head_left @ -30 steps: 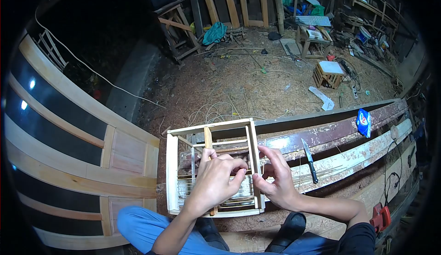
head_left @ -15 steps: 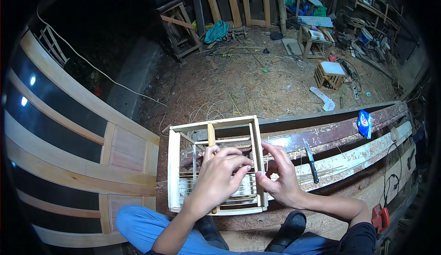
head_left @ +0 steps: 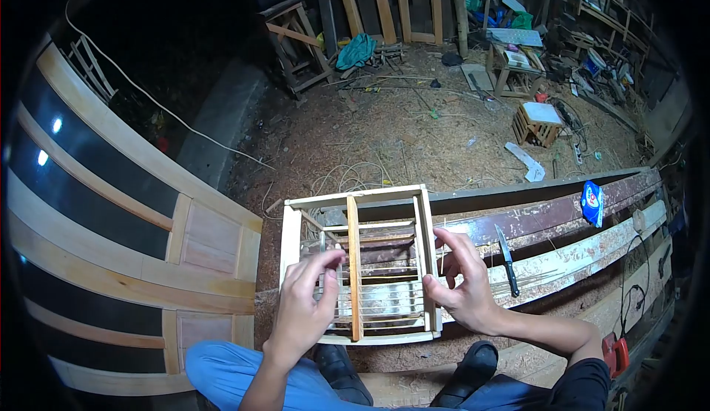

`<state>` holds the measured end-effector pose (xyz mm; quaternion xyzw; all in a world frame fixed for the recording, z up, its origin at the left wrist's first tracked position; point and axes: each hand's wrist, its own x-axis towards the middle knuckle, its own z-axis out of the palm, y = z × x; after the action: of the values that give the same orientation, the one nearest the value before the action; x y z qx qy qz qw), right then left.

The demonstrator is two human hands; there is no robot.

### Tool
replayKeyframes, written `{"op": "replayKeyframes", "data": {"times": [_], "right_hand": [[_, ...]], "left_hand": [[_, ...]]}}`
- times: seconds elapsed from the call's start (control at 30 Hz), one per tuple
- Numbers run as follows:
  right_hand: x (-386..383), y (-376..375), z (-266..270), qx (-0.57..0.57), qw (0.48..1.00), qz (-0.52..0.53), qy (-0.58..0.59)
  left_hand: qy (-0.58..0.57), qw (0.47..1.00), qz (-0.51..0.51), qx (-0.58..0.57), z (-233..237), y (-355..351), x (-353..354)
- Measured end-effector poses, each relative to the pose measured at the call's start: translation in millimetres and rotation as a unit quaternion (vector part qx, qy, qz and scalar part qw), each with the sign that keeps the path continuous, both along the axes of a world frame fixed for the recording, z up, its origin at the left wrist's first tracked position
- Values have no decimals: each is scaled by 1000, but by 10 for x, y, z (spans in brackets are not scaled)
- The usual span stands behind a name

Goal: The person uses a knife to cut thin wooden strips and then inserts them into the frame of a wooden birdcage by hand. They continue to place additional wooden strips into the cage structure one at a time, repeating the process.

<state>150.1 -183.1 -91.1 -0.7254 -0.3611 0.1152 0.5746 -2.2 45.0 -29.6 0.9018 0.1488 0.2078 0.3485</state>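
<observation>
Head view: the wooden cage frame (head_left: 355,197) lies on the desk (head_left: 562,244) straight ahead, between both hands, its centre slat (head_left: 354,278) running away from the person. The left hand (head_left: 305,307) pinches its left bars and the right hand (head_left: 464,287) grips its right rail. A second ago both hands crowded the middle and hid the slat.

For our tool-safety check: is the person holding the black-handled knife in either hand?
No, the knife lies on a plank, while left hand and right hand both hold the wooden cage frame.
</observation>
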Motion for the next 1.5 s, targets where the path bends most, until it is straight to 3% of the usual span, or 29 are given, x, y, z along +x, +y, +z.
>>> {"op": "replayKeyframes", "data": {"times": [0.07, 0.23, 0.37, 0.47, 0.53, 0.73, 0.83, 1.0, 1.07, 1.13, 1.23, 1.33, 1.37, 1.4, 1.47, 1.5], "right_hand": [[15, 13, -11, 0, 1000, -2, -25], [17, -3, 62, -23, 999, -7, -23], [28, -28, 147, -50, 995, -17, -84], [43, -27, 210, -59, 985, -14, -158], [70, -16, 212, -55, 979, -16, -196], [81, -54, 252, -59, 954, -11, -294], [59, -56, 251, -22, 912, 56, -406], [-15, -38, 460, -63, 917, 73, -387], [-8, -58, 525, -107, 893, 88, -428], [1, 5, 537, -104, 896, 78, -426], [-10, 137, 579, -107, 907, 64, -401], [42, 328, 484, -84, 919, 91, -373], [42, 364, 518, -90, 922, 100, -363], [37, 380, 497, -89, 922, 100, -364], [27, 412, 419, -119, 922, 98, -356], [27, 417, 436, -114, 926, 101, -345]], "left_hand": [[79, 997, -10, -16, 4, -27, -29], [85, 996, -31, 10, 69, 142, -24], [71, 993, -48, -77, 113, 205, -15], [67, 996, -41, -38, 103, 281, -19], [64, 991, -113, 32, 122, 381, -40], [73, 983, -138, 96, 119, 461, -57], [35, 989, -116, 89, 29, 442, -53], [29, 998, -43, 23, 26, 451, -84], [13, 981, -47, 187, 30, 507, -94], [29, 989, -23, 144, -43, 502, -140], [-6, 1000, -1, -19, -194, 570, -219], [-5, 998, -3, 56, -227, 539, -322], [-4, 988, 21, -151, -215, 458, -323], [-5, 988, 21, -151, -182, 442, -316], [11, 999, -30, 28, -137, 443, -319], [5, 1000, -19, 22, -166, 442, -327]]}}
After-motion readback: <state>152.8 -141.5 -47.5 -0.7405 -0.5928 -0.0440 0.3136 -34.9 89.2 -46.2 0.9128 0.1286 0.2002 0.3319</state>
